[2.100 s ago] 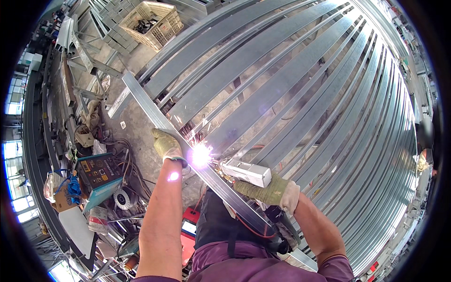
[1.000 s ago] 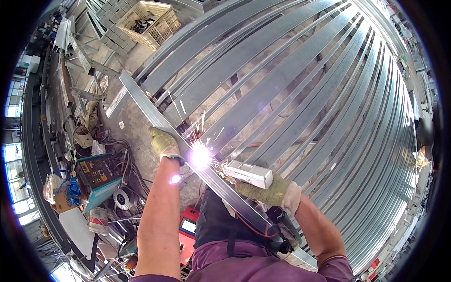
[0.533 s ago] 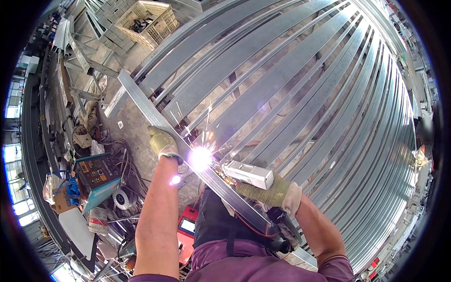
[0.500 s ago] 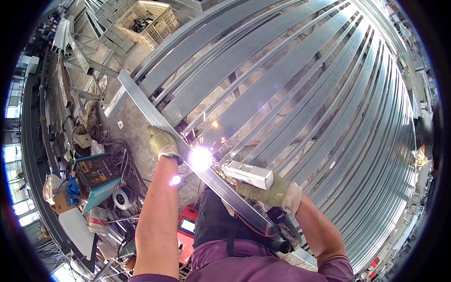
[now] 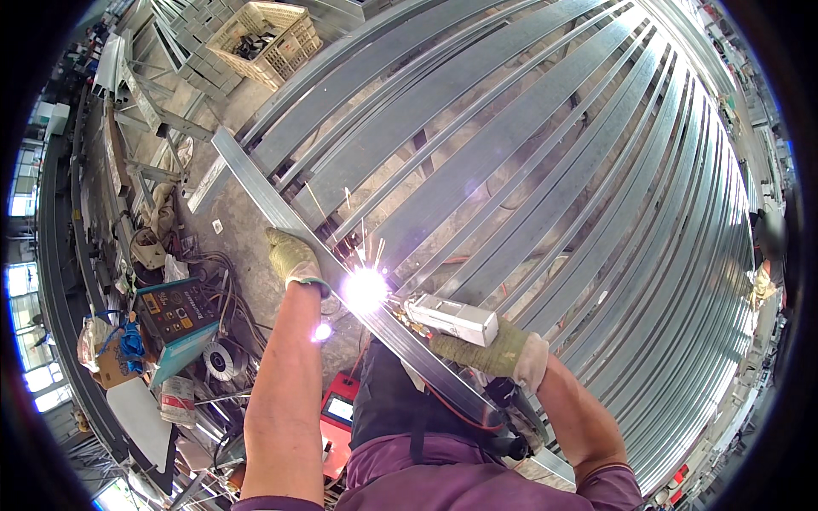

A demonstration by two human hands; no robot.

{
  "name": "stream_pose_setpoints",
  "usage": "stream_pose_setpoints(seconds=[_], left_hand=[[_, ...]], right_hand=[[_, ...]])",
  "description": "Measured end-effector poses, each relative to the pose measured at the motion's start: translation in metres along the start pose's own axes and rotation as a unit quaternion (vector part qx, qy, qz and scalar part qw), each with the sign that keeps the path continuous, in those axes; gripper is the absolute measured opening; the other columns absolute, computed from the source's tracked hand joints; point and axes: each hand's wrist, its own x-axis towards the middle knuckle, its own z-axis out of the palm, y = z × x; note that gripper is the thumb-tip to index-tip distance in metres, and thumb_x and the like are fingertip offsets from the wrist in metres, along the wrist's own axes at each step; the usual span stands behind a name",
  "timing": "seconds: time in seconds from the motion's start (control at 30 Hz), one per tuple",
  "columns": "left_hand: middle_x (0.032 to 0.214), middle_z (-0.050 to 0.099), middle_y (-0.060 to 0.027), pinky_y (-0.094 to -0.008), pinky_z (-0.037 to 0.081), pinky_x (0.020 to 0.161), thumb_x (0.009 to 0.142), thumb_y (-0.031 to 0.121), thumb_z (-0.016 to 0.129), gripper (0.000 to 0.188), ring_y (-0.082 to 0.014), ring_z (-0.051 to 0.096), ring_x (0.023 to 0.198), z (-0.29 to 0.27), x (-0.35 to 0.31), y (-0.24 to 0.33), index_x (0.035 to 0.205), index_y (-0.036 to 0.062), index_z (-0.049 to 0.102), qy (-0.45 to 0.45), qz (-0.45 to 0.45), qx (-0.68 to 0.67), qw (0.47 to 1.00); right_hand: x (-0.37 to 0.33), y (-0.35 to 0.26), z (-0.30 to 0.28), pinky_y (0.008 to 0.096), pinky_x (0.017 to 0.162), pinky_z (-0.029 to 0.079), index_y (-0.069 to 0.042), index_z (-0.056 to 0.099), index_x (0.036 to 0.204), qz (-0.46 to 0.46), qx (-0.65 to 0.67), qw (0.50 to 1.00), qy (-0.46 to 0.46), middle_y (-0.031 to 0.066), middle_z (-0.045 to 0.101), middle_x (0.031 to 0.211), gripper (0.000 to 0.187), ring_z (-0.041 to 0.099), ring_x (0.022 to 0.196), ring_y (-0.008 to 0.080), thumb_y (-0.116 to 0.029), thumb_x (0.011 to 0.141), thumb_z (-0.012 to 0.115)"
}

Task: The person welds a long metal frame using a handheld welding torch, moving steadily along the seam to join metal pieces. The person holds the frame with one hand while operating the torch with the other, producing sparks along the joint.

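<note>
A bright glare with flying sparks [image 5: 366, 289] burns where the long steel tube [image 5: 256, 189] meets the ends of the crosswise steel bars [image 5: 460, 213]. My right hand [image 5: 494, 349], in a greenish glove, is closed round a welding gun [image 5: 452, 319] with a white boxy body. Its tip points left into the glare, which hides the joint and the nozzle end. My left hand [image 5: 296, 257], also gloved, grips the outer edge of the tube just up and left of the glare. Its fingers are partly hidden.
To the left stand a teal-and-black machine [image 5: 177, 319], a wire spool [image 5: 223, 361] and tangled cables [image 5: 234, 294]. A red unit with a screen [image 5: 338, 417] is by my legs. A cream crate [image 5: 264, 43] sits at the far left, near stacked tubes [image 5: 204, 77].
The sparks now shoot higher, and the glare has shifted very slightly. The gun has moved a touch down and right; my left hand stays at the same place on the tube.
</note>
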Motion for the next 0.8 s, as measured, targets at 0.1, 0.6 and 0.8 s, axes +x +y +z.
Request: stream_pose_setpoints(seconds=[0.1,0.6,0.8], left_hand=[[0.129,0.067,-0.0335,-0.0434,0.047,0.106,0.107,0.067,0.032,0.091,-0.0432,0.064,0.122,0.001,-0.001,0.001,0.131,-0.0149,0.062,0.003,-0.002,0.001,1.0],[0.132,0.069,-0.0221,-0.0404,0.049,0.104,0.109,0.063,0.032,0.079,-0.0363,0.065,0.118,-0.002,-0.007,0.011,0.138,-0.0035,0.062,-0.007,-0.031,0.015,0.999],[0.129,0.069,-0.0248,-0.0441,0.05,0.101,0.108,0.065,0.033,0.081,-0.0405,0.066,0.115,-0.002,-0.003,0.009,0.135,-0.0049,0.063,-0.002,-0.057,0.004,0.998]], right_hand=[[-0.001,0.001,0.0,0.0302,0.084,0.054,-0.018,0.062,0.146,-0.001,0.02,1.0,-0.001,0.0042,0.075,0.113,0.064,0.066,0.094,0.0135,-0.053,0.094,0.075],[-0.003,0.022,0.009,0.0282,0.073,0.056,-0.012,0.065,0.139,-0.054,0.046,0.997,0.036,0.0036,0.077,0.1,0.057,0.069,0.084,0.0111,-0.048,0.096,0.076],[-0.028,0.01,0.001,0.0256,0.054,0.048,-0.012,0.06,0.146,0.022,0.062,0.998,0.021,-0.0007,0.068,0.081,0.06,0.059,0.063,0.0059,-0.046,0.098,0.072]])
